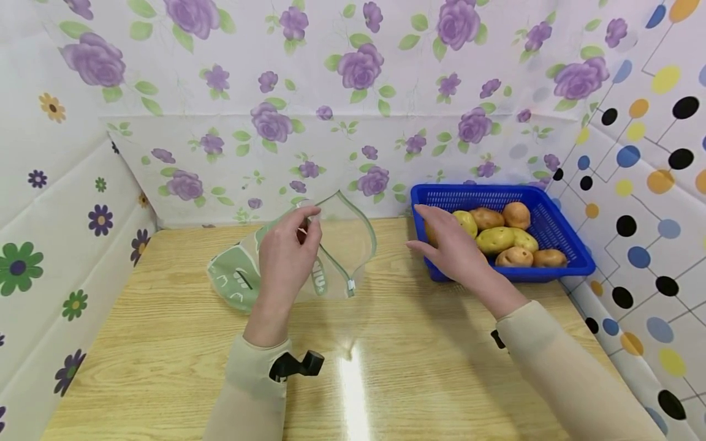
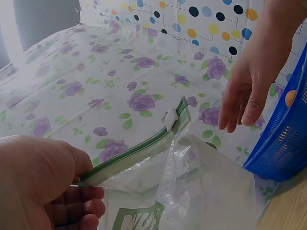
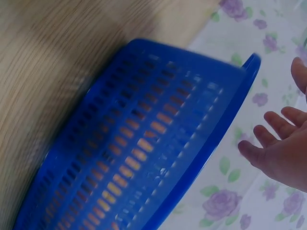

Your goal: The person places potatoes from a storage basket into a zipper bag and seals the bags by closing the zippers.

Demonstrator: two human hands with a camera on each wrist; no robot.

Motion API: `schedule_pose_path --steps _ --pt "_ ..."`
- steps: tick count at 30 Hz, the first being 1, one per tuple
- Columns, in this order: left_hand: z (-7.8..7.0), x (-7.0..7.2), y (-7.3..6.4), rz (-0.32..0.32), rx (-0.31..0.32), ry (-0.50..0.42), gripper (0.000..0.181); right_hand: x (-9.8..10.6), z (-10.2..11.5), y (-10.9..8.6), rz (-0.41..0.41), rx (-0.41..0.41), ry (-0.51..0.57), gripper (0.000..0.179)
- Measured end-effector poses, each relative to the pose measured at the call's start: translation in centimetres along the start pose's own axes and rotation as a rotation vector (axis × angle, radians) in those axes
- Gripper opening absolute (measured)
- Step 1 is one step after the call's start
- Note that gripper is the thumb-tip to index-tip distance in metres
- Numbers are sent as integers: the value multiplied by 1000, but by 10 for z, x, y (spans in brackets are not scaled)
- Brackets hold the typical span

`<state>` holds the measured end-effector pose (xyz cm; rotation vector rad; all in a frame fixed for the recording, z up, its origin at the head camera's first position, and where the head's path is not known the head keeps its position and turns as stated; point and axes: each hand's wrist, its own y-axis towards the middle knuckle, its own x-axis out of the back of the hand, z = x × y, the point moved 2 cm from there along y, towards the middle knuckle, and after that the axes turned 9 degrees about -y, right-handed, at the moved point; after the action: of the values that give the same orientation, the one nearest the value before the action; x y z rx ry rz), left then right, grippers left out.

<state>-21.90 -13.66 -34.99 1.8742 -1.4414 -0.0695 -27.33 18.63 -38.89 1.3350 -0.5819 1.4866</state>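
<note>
My left hand [image 1: 289, 251] pinches the green-edged rim of a clear plastic zipper bag [image 2: 139, 191] between thumb and fingers. The bag's mouth gapes toward the right, with a white slider [image 1: 351, 284] at its near corner in the head view. Green panels with white lettering and a drawn face cover its left part, partly behind the left hand. My right hand [image 1: 452, 245] hovers over the left end of a blue basket [image 1: 576, 260], fingers extended and holding nothing. Several potatoes [image 1: 496, 240] lie in the basket, some hidden by that hand.
The basket stands at the back right of the wooden table [image 1: 182, 367], close to the dotted side cloth [image 1: 626, 226]. Floral cloth [image 1: 220, 165] hangs behind the table, and another flower-print cloth [image 1: 66, 257] lines the left side.
</note>
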Motion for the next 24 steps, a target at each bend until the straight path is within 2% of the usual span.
schedule_pose_path --steps 11,19,24 --pt "0 2 0 10 -4 -6 25 14 -46 -6 -2 -74 -12 83" --pt "-1 2 0 18 0 -15 26 15 -76 -8 53 -159 -20 88" --pt "-1 1 -1 20 6 -11 26 13 -94 -10 48 -164 -13 90"
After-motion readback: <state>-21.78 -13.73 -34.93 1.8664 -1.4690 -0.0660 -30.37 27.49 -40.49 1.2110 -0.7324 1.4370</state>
